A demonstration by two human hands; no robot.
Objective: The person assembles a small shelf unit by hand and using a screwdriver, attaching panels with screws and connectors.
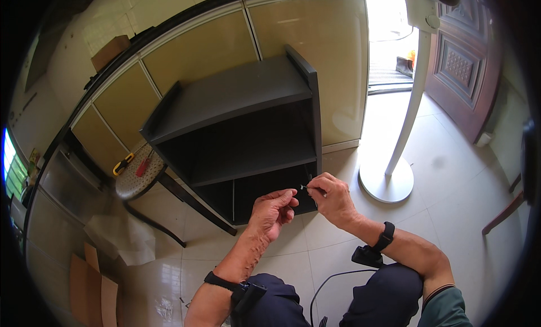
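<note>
the right hand (pixel 334 197) has its thumb and forefinger pinched on a small fitting (pixel 302 186), pale at one end, too small in view to say whether it is a screw, a cam or a pin; the left hand (pixel 273 211) is just beside it with fingers curled in and thumb near the forefinger, and i cannot tell whether anything sits between those fingertips. the fitting is held up in the air in front of the lower opening of a dark grey shelf cabinet (pixel 242 96), which stands against yellow panels (pixel 315 62), the piece itself apart from any hole or panel that i can make out. the step in hand looks to be readying or sorting out this bit of hardware between the two hands, rather than driving anything home, since a red-handled screwdriver (pixel 144 166) lies on the round stool (pixel 128 177) to the left, next to a yellow-and-black tool (pixel 123 164), perhaps a utility knife. as i judge it, the next move calls for a firm fingertip pinch, the fitting turned so its proper end leads, and a clear line of sight to the place it belongs, because the cabinet's interior is dark and a piece this small could easily slip onto the tiled floor (pixel 451 186)
</note>
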